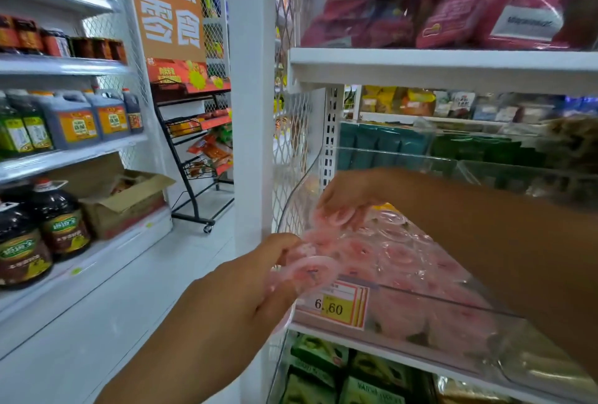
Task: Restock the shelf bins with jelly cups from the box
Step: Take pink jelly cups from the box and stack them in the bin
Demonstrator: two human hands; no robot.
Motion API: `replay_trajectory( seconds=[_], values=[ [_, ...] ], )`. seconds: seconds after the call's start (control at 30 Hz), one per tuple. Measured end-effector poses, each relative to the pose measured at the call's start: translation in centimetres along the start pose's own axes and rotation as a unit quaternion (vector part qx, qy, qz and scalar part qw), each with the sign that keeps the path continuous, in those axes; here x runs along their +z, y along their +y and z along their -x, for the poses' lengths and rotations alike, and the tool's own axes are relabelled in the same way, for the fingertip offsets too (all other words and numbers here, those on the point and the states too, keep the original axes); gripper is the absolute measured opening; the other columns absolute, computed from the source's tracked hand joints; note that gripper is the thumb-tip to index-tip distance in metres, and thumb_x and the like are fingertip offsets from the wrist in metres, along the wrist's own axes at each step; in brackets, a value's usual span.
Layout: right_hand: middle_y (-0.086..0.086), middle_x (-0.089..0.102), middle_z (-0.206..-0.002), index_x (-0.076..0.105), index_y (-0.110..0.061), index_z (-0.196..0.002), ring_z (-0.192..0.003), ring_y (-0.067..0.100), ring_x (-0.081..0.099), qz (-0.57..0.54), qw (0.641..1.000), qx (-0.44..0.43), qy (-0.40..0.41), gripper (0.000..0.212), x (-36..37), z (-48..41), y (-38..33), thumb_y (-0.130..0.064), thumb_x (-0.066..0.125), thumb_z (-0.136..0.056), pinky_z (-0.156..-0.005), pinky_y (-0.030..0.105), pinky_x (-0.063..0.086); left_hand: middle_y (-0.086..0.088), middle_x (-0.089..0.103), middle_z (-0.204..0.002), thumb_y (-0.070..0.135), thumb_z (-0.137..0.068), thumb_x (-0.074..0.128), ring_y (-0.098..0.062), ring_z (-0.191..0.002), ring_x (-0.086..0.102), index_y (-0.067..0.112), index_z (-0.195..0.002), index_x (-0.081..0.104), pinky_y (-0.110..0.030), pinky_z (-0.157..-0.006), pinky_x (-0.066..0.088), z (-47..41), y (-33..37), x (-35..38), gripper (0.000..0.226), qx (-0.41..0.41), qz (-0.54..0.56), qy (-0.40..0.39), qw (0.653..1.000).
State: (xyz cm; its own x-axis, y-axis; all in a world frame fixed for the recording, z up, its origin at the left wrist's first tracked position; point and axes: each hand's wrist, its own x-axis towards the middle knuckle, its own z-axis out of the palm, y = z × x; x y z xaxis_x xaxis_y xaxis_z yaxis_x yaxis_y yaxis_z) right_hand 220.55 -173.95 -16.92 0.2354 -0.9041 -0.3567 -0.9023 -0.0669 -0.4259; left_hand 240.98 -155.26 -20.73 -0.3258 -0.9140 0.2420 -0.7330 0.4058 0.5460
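Feeding cups (310,269) into the bin (437,299) looks to be the step in hand. The left hand (246,287) hovers at the bin's front left corner, just above the tag (336,306). Its fingers (284,242) are curled round a small cluster of pink cups. The right hand (352,191) comes across above the bin's left edge, fingers bent down and apparently pinching the rim of one cup over the heap. Blur keeps me from being surer of that grip. The bin sits at the front edge of the shelf (339,339) and is heaped with pink cups behind its clear front wall. How full it is toward the back I cannot tell, since the right arm hides it.

The cups look small and light, with thin clear plastic walls and a flat sealed top. I would expect them to be smooth, a little slippery, and apt to dent if squeezed hard. A loose handful like the left one could shed a cup over the bin's front edge. The firm round rim seems the safest place to pinch a single cup. Several are better cradled in a cupped palm and let go low over the heap, not dropped.

An open box (123,200) sits on a low shelf across the aisle, well apart; whether it is the supply is unclear.
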Motion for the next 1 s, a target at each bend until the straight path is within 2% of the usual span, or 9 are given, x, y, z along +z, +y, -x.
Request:
replay_trajectory(
  seconds=[0.07, 0.2, 0.33, 0.43, 0.5, 0.63, 0.77, 0.87, 1.0],
  values=[
    [-0.002, 0.055, -0.058, 0.066, -0.01, -0.113, -0.047, 0.01, 0.056, -0.012, 1.0, -0.005, -0.016, 0.021, 0.2, -0.2, 0.3, -0.012, 0.057, -0.094, -0.064, 0.03, 0.057, 0.036, 0.058, -0.106, 0.057, -0.089, 0.037, 0.005, -0.088, 0.061, 0.063, -0.117, 0.029, -0.03, -0.083, 0.051, 0.0, 0.0, 0.0, 0.029, -0.002, 0.014, -0.006, 1.0],
    [0.013, 0.067, -0.105, 0.061, -0.005, -0.118, -0.089, 0.023, 0.069, -0.027, 0.999, -0.028, 0.017, 0.03, -0.8, 0.1, 1.3, -0.015, 0.065, -0.091, -0.072, 0.033, 0.06, 0.039, 0.055, -0.106, 0.063, -0.087, 0.033, 0.009, -0.089, 0.059, 0.066, -0.116, 0.025, -0.026, -0.082, 0.05, 0.1, -0.1, 0.2, 0.03, -0.006, 0.018, -0.008, 1.0],
    [0.007, 0.068, -0.1, 0.064, -0.004, -0.105, -0.086, 0.014, 0.067, -0.023, 1.0, -0.002, 0.009, 0.023, -2.5, 1.0, 2.6, -0.008, 0.071, -0.085, -0.068, 0.021, 0.055, 0.043, 0.053, -0.106, 0.076, -0.07, 0.019, 0.013, -0.089, 0.057, 0.065, -0.113, 0.026, -0.016, -0.074, 0.047, 0.2, 0.1, 0.1, 0.045, -0.006, 0.015, -0.013, 1.0],
    [0.005, 0.068, -0.106, 0.067, -0.012, -0.104, -0.098, 0.018, 0.065, -0.063, 0.998, 0.02, -0.016, 0.023, -2.8, 1.3, 3.5, -0.007, 0.073, -0.082, -0.081, 0.028, 0.056, 0.044, 0.052, -0.107, 0.072, -0.077, 0.025, 0.011, -0.09, 0.058, 0.066, -0.113, 0.025, -0.019, -0.077, 0.049, 0.2, 0.1, 0.2, 0.037, -0.009, 0.026, -0.009, 1.0],
    [0.002, 0.068, -0.105, 0.068, -0.017, -0.107, -0.1, 0.019, 0.064, -0.056, 0.998, 0.024, -0.034, 0.023, -2.6, 1.5, 3.6, -0.009, 0.07, -0.085, -0.079, 0.029, 0.055, 0.046, 0.05, -0.109, 0.075, -0.072, 0.023, 0.012, -0.092, 0.057, 0.067, -0.111, 0.026, -0.02, -0.078, 0.049, 0.2, 0.1, 0.2, 0.04, -0.005, 0.032, -0.007, 0.999],
    [0.01, 0.064, -0.119, 0.063, -0.009, -0.121, -0.103, 0.024, 0.064, -0.047, 0.998, 0.039, -0.032, 0.036, -2.2, 1.6, 3.3, 0.006, 0.061, -0.088, -0.089, 0.034, 0.055, 0.041, 0.055, -0.109, 0.075, -0.073, 0.025, 0.007, -0.093, 0.059, 0.061, -0.118, 0.032, -0.027, -0.083, 0.051, 0.2, 0.0, 0.4, 0.047, 0.004, 0.038, -0.004, 0.999],
    [0.014, 0.06, -0.117, 0.059, -0.007, -0.128, -0.097, 0.029, 0.066, -0.003, 0.998, 0.063, -0.015, 0.048, -1.6, 1.7, 3.1, 0.015, 0.055, -0.085, -0.074, 0.041, 0.061, 0.039, 0.057, -0.108, 0.079, -0.078, 0.019, 0.007, -0.094, 0.06, 0.059, -0.118, 0.035, -0.029, -0.083, 0.051, 0.1, 0.0, 0.5, 0.047, 0.008, 0.041, 0.002, 0.999],
    [0.011, 0.051, -0.119, 0.061, -0.011, -0.124, -0.097, 0.028, 0.063, -0.015, 0.999, 0.049, -0.011, 0.048, -1.1, 1.9, 2.8, 0.016, 0.054, -0.085, -0.065, 0.038, 0.061, 0.037, 0.058, -0.106, 0.075, -0.08, 0.019, 0.005, -0.092, 0.061, 0.059, -0.116, 0.034, -0.032, -0.082, 0.052, 0.1, 0.1, 0.5, 0.042, 0.004, 0.03, 0.001, 1.0],
    [0.011, 0.053, -0.117, 0.059, -0.013, -0.126, -0.092, 0.024, 0.063, -0.01, 0.999, 0.035, -0.005, 0.049, -0.8, 2.0, 2.6, 0.015, 0.054, -0.085, -0.075, 0.041, 0.06, 0.031, 0.062, -0.103, 0.065, -0.085, 0.036, 0.0, -0.09, 0.062, 0.057, -0.116, 0.036, -0.036, -0.082, 0.052, 0.0, 0.1, 0.5, 0.032, -0.003, 0.015, 0.007, 1.0]
  ],
)
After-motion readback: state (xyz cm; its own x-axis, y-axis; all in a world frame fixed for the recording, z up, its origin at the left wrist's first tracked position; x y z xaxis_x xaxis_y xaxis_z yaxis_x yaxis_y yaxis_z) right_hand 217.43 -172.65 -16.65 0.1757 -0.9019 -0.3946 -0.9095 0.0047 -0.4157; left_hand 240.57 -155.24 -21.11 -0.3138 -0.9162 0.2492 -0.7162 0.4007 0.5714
